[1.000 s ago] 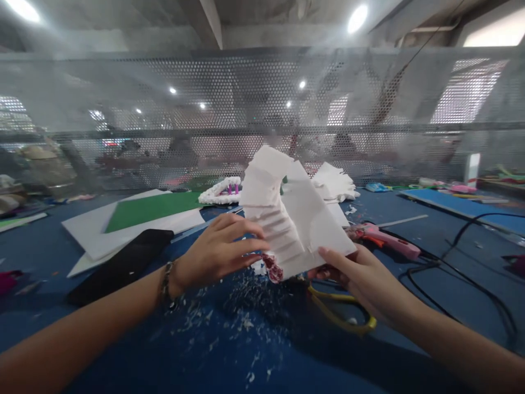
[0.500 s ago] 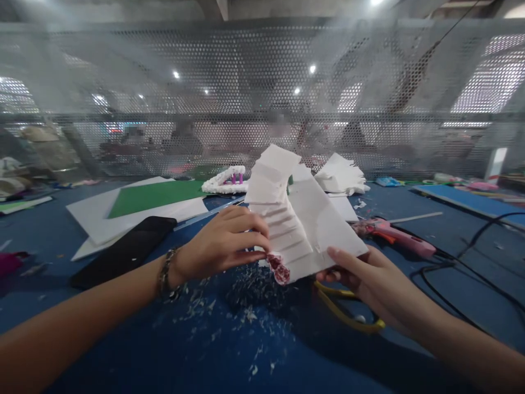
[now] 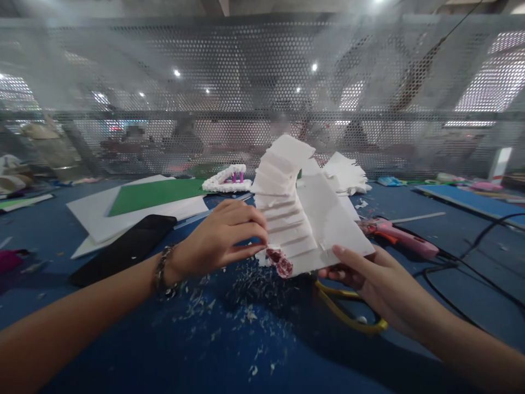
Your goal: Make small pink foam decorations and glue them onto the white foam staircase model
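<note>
A white model staircase (image 3: 283, 219), with curving steps on a flat white base (image 3: 340, 213), is held tilted up above the table. My right hand (image 3: 369, 273) grips the base at its lower right corner, thumb on top and fingers underneath. My left hand (image 3: 225, 235) is closed in a pinch at the left edge of the steps, just above a dark red and white crumpled lump (image 3: 280, 261) fixed at the bottom step. The tips of its fingers are partly hidden against the model. A beaded bracelet (image 3: 163, 272) circles my left wrist.
Yellow-handled scissors (image 3: 353, 317) lie under my right hand, near a pink glue gun (image 3: 406, 241) with a black cable. A black phone (image 3: 123, 249), green sheet (image 3: 159, 196) and white railing piece (image 3: 227, 180) lie left. White scraps litter the blue table (image 3: 197, 350).
The staircase model has tilted and shifted slightly up and to the right with my right hand. My left hand stays at its left edge, almost unmoved.
</note>
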`<state>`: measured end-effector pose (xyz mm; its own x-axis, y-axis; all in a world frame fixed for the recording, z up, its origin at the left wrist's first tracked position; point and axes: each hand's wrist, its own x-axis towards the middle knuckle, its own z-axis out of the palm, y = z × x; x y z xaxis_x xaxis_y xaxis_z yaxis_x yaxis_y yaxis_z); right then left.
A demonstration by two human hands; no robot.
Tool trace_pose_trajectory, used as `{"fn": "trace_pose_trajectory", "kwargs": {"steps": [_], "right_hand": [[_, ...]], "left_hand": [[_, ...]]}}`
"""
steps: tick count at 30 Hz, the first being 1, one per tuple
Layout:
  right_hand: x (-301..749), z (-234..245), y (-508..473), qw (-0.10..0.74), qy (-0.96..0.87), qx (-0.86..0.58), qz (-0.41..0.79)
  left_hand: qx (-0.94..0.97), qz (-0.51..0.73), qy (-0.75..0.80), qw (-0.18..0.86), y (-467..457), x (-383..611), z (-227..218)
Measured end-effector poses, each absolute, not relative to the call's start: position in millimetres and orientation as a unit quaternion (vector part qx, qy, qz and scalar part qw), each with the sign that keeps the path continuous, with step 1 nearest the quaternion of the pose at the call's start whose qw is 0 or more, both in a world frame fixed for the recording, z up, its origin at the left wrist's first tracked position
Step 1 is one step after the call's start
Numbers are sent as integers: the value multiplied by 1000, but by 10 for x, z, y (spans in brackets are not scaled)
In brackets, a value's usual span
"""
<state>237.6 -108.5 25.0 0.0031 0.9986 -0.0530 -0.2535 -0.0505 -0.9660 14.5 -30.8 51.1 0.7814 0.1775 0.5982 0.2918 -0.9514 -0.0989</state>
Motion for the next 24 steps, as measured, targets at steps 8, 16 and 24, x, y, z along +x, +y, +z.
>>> {"fn": "trace_pose_trajectory", "kwargs": {"steps": [8,16,24], "right_hand": [[2383,249,-1078,557,-420,-435,569],[2371,237,-1061,568,-416,-436,561],[2342,252,-1093,576,-377,-414,595]], "left_hand": [[-924,-348,-155,-26,-348,207,502],[-906,-360,-187,-118,-368,230,402],[-839,-434,-234,-231,-385,291,334]]}}
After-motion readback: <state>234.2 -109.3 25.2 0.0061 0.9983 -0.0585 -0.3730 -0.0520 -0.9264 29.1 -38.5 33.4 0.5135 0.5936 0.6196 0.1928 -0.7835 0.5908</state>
